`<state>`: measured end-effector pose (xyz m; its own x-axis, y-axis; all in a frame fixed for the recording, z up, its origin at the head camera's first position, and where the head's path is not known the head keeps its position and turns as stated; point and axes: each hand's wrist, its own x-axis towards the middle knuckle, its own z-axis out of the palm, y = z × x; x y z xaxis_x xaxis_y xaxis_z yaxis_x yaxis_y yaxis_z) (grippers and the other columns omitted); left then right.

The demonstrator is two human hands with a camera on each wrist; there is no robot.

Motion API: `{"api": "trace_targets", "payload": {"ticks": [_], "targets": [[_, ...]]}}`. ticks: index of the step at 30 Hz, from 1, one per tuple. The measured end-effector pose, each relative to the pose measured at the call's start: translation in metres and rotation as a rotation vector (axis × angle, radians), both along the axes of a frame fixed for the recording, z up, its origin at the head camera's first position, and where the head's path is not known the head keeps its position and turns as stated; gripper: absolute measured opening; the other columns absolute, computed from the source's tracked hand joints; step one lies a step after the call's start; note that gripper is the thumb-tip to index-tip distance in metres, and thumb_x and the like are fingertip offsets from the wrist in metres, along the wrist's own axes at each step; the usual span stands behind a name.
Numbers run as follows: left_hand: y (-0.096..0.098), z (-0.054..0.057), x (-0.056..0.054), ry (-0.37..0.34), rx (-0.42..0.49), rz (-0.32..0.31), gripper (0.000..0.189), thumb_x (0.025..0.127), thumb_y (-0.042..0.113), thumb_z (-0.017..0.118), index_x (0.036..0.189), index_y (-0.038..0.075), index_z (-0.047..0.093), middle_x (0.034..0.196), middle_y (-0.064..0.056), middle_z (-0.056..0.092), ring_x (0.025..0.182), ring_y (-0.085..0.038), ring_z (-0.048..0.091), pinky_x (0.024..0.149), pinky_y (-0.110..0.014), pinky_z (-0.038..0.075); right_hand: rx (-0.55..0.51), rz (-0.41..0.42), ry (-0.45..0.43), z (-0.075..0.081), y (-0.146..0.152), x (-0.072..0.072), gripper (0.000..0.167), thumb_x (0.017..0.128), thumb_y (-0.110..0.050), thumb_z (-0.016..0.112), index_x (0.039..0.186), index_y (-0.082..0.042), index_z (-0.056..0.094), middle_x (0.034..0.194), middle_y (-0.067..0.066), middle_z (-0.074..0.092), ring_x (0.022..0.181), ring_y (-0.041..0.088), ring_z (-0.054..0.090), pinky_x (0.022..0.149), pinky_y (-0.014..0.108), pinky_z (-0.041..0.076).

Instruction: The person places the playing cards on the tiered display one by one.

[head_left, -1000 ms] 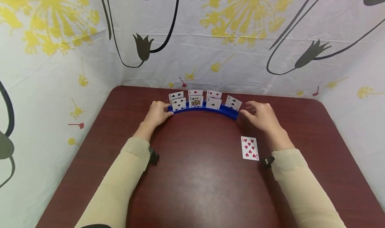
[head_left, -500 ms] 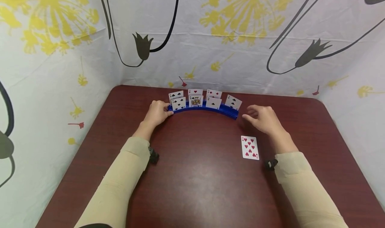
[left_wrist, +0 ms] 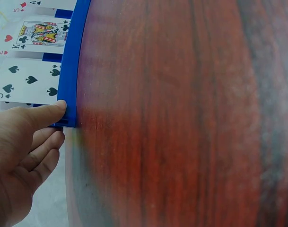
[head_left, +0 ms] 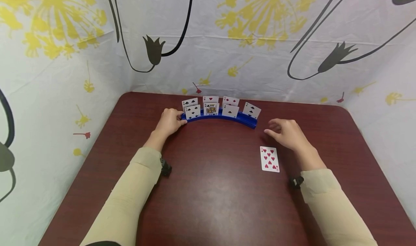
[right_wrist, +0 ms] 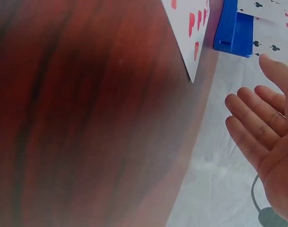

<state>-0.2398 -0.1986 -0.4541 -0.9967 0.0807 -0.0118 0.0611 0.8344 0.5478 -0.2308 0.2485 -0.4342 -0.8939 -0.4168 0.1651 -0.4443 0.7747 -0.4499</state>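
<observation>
A curved blue playing card holder [head_left: 212, 117] stands near the far side of the table with cards in two rows. My left hand [head_left: 169, 121] pinches its left end, the thumb on the front edge beside the five of spades [left_wrist: 32, 80]. The king of clubs [head_left: 211, 109] and the ace of clubs [head_left: 230, 111] also stand in the front row. A club card [head_left: 251, 110] leans at the right end. My right hand [head_left: 287, 132] is held apart from the holder, fingers relaxed and nothing in them. Below it the eight of hearts [head_left: 269, 159] lies face up on the table.
The dark red wooden table [head_left: 208, 202] reaches back to a white patterned cloth [head_left: 260, 69] that hangs close behind the holder and along both sides. The back row has the two of hearts [head_left: 210, 99] and the five of diamonds [head_left: 231, 101].
My right hand has drawn back from the holder's right end, moving right and toward me. My left hand, the holder and the eight of hearts stay in place.
</observation>
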Motion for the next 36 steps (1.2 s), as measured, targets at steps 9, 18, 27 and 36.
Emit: {"api": "trace_targets", "payload": {"ticks": [9, 18, 27, 36], "targets": [[0.000, 0.000, 0.001, -0.003, 0.002, 0.005, 0.047, 0.093, 0.018, 0.076, 0.134, -0.001, 0.064, 0.118, -0.021, 0.070, 0.101, -0.028, 0.069, 0.089, -0.042, 0.058, 0.026, 0.003, -0.065, -0.001, 0.007, 0.008, 0.040, 0.090, -0.023, 0.079, 0.116, 0.007, 0.069, 0.097, 0.018, 0.075, 0.086, 0.031, 0.074, 0.078, 0.053, 0.058], [0.000, 0.000, 0.002, 0.009, 0.010, 0.001, 0.046, 0.093, 0.017, 0.076, 0.134, -0.001, 0.065, 0.115, -0.021, 0.071, 0.100, -0.028, 0.069, 0.088, -0.042, 0.058, 0.058, 0.007, -0.134, -0.005, 0.014, 0.014, 0.046, 0.086, -0.025, 0.083, 0.116, 0.007, 0.069, 0.100, 0.019, 0.073, 0.090, 0.032, 0.072, 0.080, 0.054, 0.057], [0.000, -0.001, 0.001, 0.018, 0.005, -0.004, 0.047, 0.093, 0.018, 0.076, 0.134, -0.001, 0.065, 0.115, -0.021, 0.071, 0.100, -0.028, 0.069, 0.088, -0.041, 0.058, 0.080, 0.053, -0.139, -0.006, 0.015, 0.019, 0.054, 0.079, -0.029, 0.088, 0.117, 0.005, 0.070, 0.102, 0.017, 0.073, 0.090, 0.030, 0.071, 0.079, 0.052, 0.057], [0.000, 0.000, 0.001, 0.013, 0.008, 0.006, 0.047, 0.093, 0.017, 0.077, 0.134, -0.002, 0.064, 0.116, -0.022, 0.070, 0.100, -0.028, 0.069, 0.088, -0.042, 0.058, 0.159, 0.104, -0.172, -0.011, 0.021, 0.026, 0.087, 0.056, -0.048, 0.099, 0.124, -0.003, 0.067, 0.110, 0.009, 0.068, 0.101, 0.028, 0.063, 0.087, 0.050, 0.052]]}}
